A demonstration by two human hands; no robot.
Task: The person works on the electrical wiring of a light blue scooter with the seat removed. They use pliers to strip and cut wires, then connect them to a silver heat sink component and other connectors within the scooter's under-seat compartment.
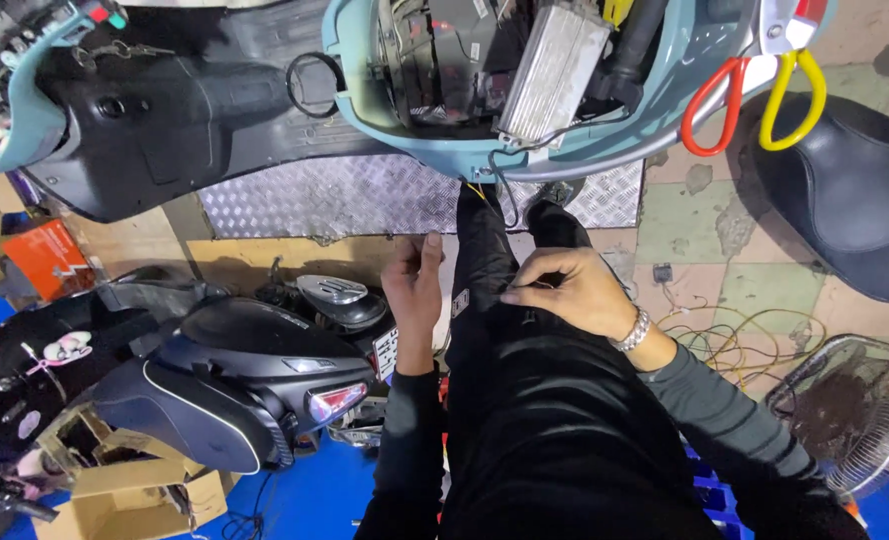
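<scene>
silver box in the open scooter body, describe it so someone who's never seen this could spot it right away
Start at the pale blue scooter lying across the top of the head view, its body shell opened. Inside the cavity, right of the dark parts, sits the silver box, a ribbed oblong metal case tilted on a slant. It is the only bright bare-metal piece there; the red loop and yellow loop hang farther right.

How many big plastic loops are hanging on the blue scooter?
2. A red loop hangs at the scooter's right end, and a yellow loop hangs just right of it. Others may be hidden out of view.
</scene>
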